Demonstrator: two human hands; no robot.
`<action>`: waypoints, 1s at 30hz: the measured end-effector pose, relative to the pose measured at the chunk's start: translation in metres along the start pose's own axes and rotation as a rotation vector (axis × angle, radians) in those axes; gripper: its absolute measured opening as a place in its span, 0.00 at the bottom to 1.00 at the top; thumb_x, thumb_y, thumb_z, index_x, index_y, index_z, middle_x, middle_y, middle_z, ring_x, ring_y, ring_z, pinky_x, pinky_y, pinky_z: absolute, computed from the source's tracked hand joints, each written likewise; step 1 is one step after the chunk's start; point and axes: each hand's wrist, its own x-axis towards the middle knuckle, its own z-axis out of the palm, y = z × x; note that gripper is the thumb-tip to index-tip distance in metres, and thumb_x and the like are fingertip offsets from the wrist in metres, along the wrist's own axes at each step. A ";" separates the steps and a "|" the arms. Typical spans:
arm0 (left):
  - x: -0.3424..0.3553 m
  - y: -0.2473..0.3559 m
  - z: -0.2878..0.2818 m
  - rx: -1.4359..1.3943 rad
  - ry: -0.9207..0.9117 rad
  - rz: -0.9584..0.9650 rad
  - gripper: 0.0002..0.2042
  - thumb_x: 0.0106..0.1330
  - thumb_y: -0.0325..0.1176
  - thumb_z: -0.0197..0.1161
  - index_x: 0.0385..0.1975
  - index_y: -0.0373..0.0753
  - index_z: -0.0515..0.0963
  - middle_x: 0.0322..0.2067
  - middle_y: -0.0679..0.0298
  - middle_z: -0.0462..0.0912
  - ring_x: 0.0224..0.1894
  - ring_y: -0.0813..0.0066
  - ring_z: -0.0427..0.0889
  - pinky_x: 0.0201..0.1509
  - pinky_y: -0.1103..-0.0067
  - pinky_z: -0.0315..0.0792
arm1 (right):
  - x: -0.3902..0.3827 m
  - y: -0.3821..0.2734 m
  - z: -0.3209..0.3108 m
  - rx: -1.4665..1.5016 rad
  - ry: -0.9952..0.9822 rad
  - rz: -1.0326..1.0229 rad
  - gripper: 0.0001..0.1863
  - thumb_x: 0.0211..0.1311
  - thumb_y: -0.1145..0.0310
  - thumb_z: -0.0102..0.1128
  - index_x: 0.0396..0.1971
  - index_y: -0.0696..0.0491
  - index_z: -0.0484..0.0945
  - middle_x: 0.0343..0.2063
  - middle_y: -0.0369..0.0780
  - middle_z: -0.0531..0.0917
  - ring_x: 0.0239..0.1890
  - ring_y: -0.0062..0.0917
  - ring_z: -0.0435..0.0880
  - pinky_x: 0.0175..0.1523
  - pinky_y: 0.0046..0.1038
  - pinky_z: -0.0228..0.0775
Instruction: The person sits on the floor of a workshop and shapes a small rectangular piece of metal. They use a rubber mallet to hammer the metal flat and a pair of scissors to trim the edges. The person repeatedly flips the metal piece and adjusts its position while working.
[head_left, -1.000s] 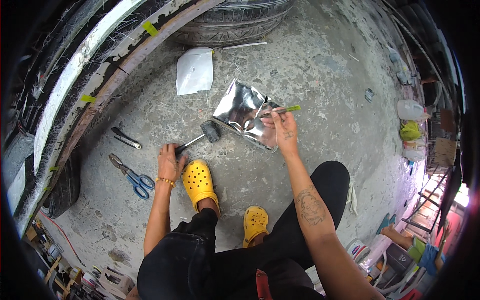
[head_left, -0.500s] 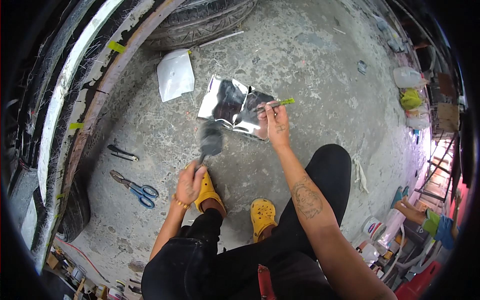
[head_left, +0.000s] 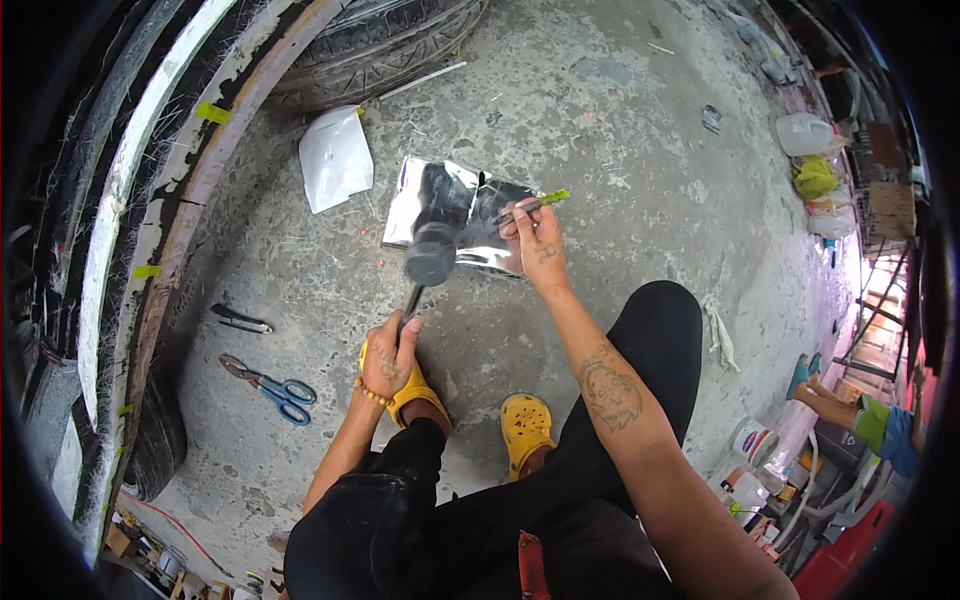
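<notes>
A shiny metal sheet (head_left: pixel 408 205) with mirror-like reflections and a crease near its middle lies on the concrete floor before me. In my left hand (head_left: pixel 390 358) is the handle of a black mallet (head_left: pixel 431 262); its blurred head is over the sheet's near edge, and I cannot tell whether it touches. My right hand (head_left: pixel 540 245) is closed on a thin dark rod (head_left: pixel 526 208) with yellow-green tape on its end, at the sheet's right part. The rod's tip is hard to make out.
Blue-handled tin snips (head_left: pixel 270 388) and a dark folding tool (head_left: pixel 242 318) lie at the left. A white sheet (head_left: pixel 336 160) and a tire (head_left: pixel 390 45) are beyond. A long curved panel (head_left: pixel 150 270) borders the left. Another person's legs (head_left: pixel 828 400) show at the far right.
The mallet has moved up and away from me, nearer the metal sheet, with my left hand raised slightly. My right hand keeps its grip on the rod at the sheet.
</notes>
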 end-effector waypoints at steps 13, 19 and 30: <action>-0.042 -0.113 -0.022 -0.162 0.270 -0.369 0.24 0.78 0.50 0.54 0.22 0.37 0.70 0.15 0.71 0.68 0.16 0.84 0.65 0.18 0.80 0.59 | 0.004 -0.033 0.020 -0.121 -0.388 -0.056 0.10 0.72 0.67 0.59 0.45 0.58 0.80 0.40 0.38 0.88 0.41 0.21 0.85 0.49 0.27 0.77; -0.046 -0.108 -0.020 -0.042 0.241 -0.333 0.24 0.78 0.47 0.54 0.22 0.33 0.70 0.14 0.66 0.69 0.18 0.80 0.65 0.22 0.77 0.61 | 0.008 -0.035 0.022 -0.042 -0.393 0.034 0.08 0.73 0.68 0.58 0.44 0.57 0.77 0.38 0.37 0.86 0.39 0.19 0.83 0.45 0.24 0.77; -0.050 -0.107 -0.024 -0.076 0.208 -0.388 0.25 0.77 0.50 0.53 0.25 0.33 0.73 0.16 0.66 0.69 0.20 0.80 0.66 0.24 0.76 0.63 | -0.004 -0.051 0.021 -0.254 -0.420 -0.002 0.09 0.74 0.69 0.57 0.46 0.58 0.78 0.41 0.37 0.84 0.45 0.20 0.83 0.50 0.24 0.77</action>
